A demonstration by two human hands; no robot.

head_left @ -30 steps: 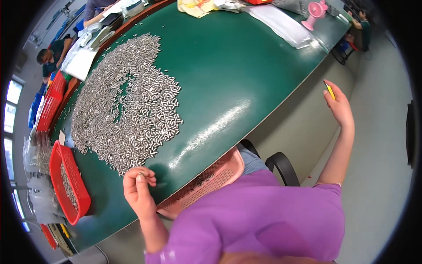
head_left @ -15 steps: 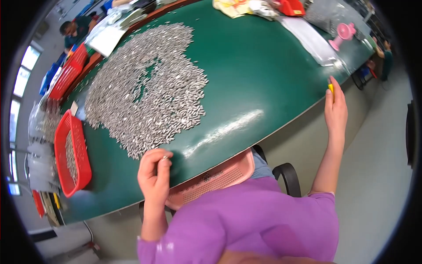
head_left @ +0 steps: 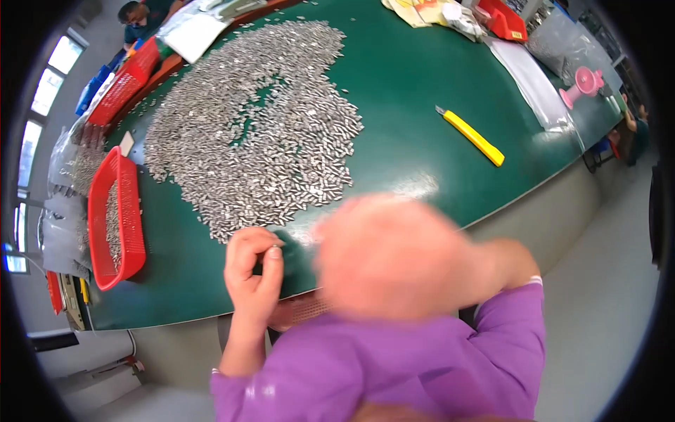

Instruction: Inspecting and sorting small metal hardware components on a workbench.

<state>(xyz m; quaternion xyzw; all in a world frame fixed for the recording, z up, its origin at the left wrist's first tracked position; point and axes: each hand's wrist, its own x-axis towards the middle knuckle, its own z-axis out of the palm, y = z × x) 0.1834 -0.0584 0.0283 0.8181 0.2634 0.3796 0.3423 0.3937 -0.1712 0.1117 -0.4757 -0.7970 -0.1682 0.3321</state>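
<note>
Many small silver metal parts (head_left: 309,133) lie spread in a wide heap on the green tabletop (head_left: 408,84). At the heap's near edge is my left hand (head_left: 252,271), its thumb and forefinger pinched together on a small metal part (head_left: 278,245) that barely shows. My right hand (head_left: 394,257) is raised close to the camera over the table's near edge, smeared by motion, so its fingers cannot be made out. Beyond it a yellow utility knife (head_left: 474,139) rests on the tabletop with its blade end pointing to the far left.
On the left stands a red basket (head_left: 133,232) with more metal parts inside. A pink basket (head_left: 299,309) sits under the near edge, mostly hidden. Far right are plastic bags (head_left: 531,84), a pink stand (head_left: 582,86) and a red bin (head_left: 503,17). Another person (head_left: 144,21) is at far left.
My right hand has let go of the yellow knife, which now lies on the table, and has swung left toward my body. My left hand stays pinched near the heap. The view has shifted slightly.
</note>
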